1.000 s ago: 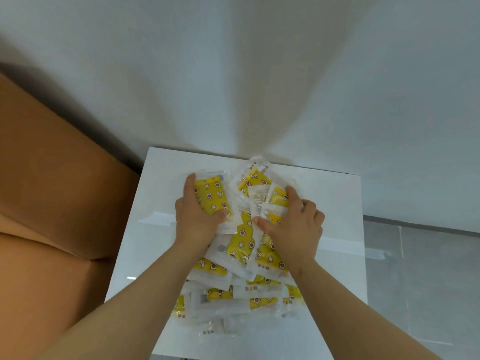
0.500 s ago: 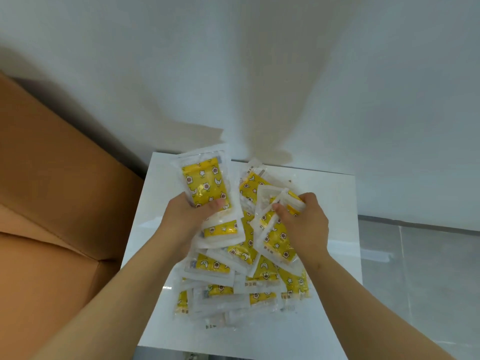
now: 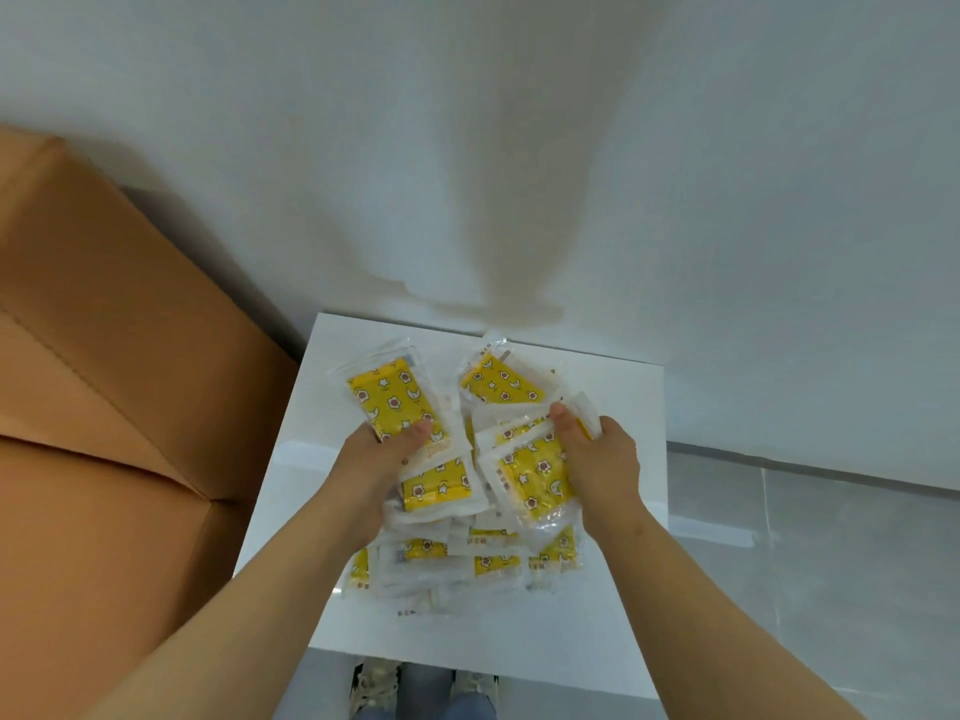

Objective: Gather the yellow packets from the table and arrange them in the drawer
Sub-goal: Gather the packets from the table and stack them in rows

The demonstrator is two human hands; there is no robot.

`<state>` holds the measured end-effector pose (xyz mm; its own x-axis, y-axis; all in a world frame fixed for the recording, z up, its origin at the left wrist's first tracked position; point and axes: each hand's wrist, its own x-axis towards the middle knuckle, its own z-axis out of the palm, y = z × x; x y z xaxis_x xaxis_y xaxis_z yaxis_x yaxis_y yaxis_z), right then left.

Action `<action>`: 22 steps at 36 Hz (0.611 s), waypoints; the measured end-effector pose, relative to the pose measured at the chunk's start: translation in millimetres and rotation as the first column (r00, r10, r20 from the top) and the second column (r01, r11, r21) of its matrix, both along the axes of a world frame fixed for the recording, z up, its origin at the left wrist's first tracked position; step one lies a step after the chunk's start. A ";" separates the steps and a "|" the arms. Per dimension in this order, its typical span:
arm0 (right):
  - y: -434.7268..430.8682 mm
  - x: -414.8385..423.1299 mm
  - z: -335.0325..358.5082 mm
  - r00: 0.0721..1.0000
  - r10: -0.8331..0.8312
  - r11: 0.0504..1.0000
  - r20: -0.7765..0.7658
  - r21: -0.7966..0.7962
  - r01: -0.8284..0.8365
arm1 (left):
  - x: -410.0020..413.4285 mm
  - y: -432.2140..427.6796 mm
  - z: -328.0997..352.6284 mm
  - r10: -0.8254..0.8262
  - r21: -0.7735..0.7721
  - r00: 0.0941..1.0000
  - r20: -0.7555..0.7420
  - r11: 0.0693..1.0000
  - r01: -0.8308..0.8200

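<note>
A white table (image 3: 613,407) bears a heap of yellow packets (image 3: 467,558).

I see both bare forearms reaching ahead, angled slightly inward. My left hand (image 3: 382,459) grips the left stack of packets (image 3: 395,400), thumb pressed flat on top, fingers tucked underneath (I can't see them from here). My right hand (image 3: 605,459) grips the right stack of packets (image 3: 535,472), thumb on top, fingers curled round the far edge. The two hands sit level, near each other, not touching.
</note>
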<state>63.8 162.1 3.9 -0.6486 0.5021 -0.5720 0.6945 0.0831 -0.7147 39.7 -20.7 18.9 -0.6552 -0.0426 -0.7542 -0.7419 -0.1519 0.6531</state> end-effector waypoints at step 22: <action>-13.0 28.6 117.7 0.953 -0.272 0.946 -0.131 -0.218 0.240 | 37.5 0.4 132.8 -0.106 -0.043 0.986 -0.128 0.994 0.102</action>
